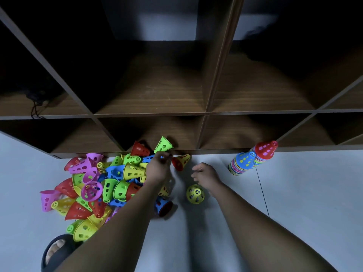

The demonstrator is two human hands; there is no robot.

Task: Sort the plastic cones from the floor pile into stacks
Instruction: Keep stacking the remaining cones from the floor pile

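Floor (294,203), pale tile: the pile of perforated plastic cones (94,189) (red, yellow, green, blue, pink) lay heaped at left against the foot of a dark wooden shelf unit (206,112).

Left hand (159,167): reached over the pile's far edge, its forearm covering several cones. Its fingers (164,155) were bunched together just below a tilted green cone (163,144); whether they gripped it could not be told.

Right hand (206,174): hovered apart from the pile, loosely curled, holding nothing.

Between the hands: a nested pair (181,161), yellow inside red, on its side.

Near the right wrist: a lone yellow cone (195,194), upright.

Far right, by the shelf: a blue-topped stack (243,162) and a red-topped stack (265,151), touching.

Lower left: a foot in a black sandal (57,250).

Left compartment: a black cable (35,107).
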